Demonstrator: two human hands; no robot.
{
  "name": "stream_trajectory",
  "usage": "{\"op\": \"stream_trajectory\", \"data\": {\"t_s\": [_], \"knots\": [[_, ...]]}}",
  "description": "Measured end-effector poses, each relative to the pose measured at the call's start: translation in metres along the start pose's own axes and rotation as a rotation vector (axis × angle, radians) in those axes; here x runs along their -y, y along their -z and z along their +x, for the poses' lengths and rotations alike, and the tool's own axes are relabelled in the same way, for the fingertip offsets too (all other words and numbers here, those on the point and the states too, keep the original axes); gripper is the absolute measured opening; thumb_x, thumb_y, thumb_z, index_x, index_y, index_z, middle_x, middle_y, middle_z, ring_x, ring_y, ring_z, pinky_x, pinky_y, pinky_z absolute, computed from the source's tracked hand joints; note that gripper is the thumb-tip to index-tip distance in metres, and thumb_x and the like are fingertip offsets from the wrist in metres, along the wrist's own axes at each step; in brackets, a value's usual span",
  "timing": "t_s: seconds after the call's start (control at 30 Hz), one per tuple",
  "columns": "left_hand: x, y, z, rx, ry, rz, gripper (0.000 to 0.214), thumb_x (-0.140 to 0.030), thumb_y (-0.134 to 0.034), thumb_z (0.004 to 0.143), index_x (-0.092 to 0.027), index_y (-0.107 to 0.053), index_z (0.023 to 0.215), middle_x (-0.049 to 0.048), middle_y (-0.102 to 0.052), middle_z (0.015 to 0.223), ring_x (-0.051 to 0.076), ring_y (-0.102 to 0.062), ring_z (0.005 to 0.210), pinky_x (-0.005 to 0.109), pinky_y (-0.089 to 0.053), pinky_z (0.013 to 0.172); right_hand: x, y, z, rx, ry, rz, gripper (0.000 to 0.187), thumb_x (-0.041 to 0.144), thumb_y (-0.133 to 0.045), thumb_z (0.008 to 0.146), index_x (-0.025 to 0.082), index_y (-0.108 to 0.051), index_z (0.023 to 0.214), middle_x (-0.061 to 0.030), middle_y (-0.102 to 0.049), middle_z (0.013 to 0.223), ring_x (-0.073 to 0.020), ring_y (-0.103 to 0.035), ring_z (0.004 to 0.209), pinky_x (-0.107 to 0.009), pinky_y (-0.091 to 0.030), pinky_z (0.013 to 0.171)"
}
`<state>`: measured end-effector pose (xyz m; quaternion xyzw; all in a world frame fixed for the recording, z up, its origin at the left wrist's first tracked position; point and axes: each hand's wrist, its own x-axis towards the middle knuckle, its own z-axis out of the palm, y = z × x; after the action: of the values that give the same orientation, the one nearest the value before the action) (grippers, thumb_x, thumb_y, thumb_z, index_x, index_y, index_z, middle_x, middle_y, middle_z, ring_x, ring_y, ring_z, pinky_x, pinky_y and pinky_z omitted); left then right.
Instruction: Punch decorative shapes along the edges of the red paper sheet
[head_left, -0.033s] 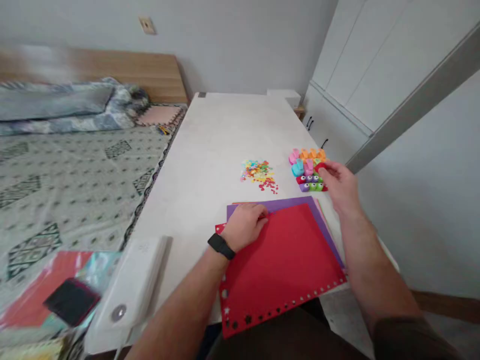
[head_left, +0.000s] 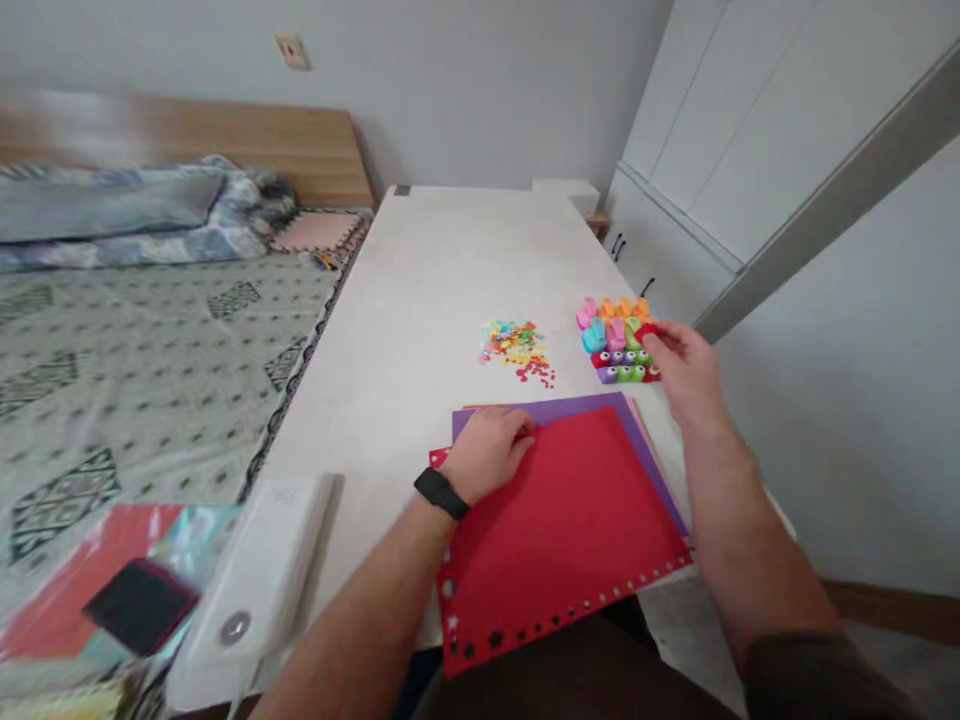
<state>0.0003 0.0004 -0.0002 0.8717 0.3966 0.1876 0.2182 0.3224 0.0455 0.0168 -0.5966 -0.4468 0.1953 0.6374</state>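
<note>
A red paper sheet (head_left: pixel 570 530) with punched holes along its near edge lies on top of a purple sheet (head_left: pixel 570 408) and other coloured sheets at the table's front. My left hand (head_left: pixel 487 452), with a black wristband, rests on the red sheet's far left corner, fingers curled down on the paper. My right hand (head_left: pixel 686 375) reaches to a cluster of small colourful paper punches (head_left: pixel 615 340). Its fingertips close on a red punch (head_left: pixel 646 332) at the cluster's right side. A pile of punched confetti (head_left: pixel 517 348) lies left of the punches.
The white table (head_left: pixel 450 270) runs away from me, with a bed (head_left: pixel 150 330) along its left and white cabinets (head_left: pixel 690 150) at the right. A white device (head_left: pixel 262 570) sits at the near left corner, beside a black pad on red sheets (head_left: pixel 135 600).
My right hand has shifted slightly right and up against the punches. The left hand and the sheets have stayed where they were.
</note>
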Motion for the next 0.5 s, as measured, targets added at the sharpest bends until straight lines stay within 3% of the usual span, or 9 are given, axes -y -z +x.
{"op": "stream_trajectory", "data": {"t_s": [0.13, 0.23, 0.33, 0.5], "knots": [[0.0, 0.0, 0.001, -0.012, -0.005, 0.005, 0.007, -0.02, -0.064, 0.093, -0.02, -0.068, 0.099, 0.0056, -0.074, 0.098, 0.022, -0.068, 0.095, 0.035, -0.052, 0.087, -0.013, 0.039, 0.023, -0.156, 0.016, -0.233, 0.037, 0.037, -0.076, 0.079, 0.018, -0.077, 0.11, -0.0079, -0.079, 0.102, -0.0235, -0.074, 0.094, -0.042, -0.059, 0.093], [0.0, 0.0, 0.001, -0.014, -0.003, 0.003, 0.007, -0.02, -0.064, 0.093, -0.021, -0.068, 0.099, 0.0054, -0.074, 0.098, 0.022, -0.068, 0.094, 0.035, -0.052, 0.088, -0.026, 0.065, 0.035, -0.209, -0.049, -0.46, 0.037, 0.036, -0.074, 0.076, 0.02, -0.08, 0.108, -0.0073, -0.08, 0.099, -0.0261, -0.074, 0.094, -0.042, -0.058, 0.092], [0.001, -0.001, 0.001, -0.011, 0.0, -0.004, 0.007, -0.02, -0.063, 0.094, -0.021, -0.068, 0.1, 0.0055, -0.074, 0.099, 0.022, -0.068, 0.095, 0.035, -0.052, 0.087, -0.038, 0.08, 0.039, -0.173, -0.144, -0.617, 0.037, 0.038, -0.073, 0.072, 0.021, -0.083, 0.104, -0.0064, -0.08, 0.095, -0.0273, -0.073, 0.092, -0.04, -0.057, 0.088], [0.002, -0.001, 0.002, -0.006, 0.002, -0.013, 0.007, -0.021, -0.063, 0.094, -0.021, -0.068, 0.1, 0.0053, -0.073, 0.098, 0.022, -0.067, 0.095, 0.034, -0.051, 0.087, -0.048, 0.084, 0.039, -0.028, -0.272, -0.687, 0.028, 0.034, -0.072, 0.067, 0.022, -0.083, 0.09, -0.0038, -0.08, 0.084, -0.0266, -0.073, 0.088, -0.033, -0.055, 0.078]]}}
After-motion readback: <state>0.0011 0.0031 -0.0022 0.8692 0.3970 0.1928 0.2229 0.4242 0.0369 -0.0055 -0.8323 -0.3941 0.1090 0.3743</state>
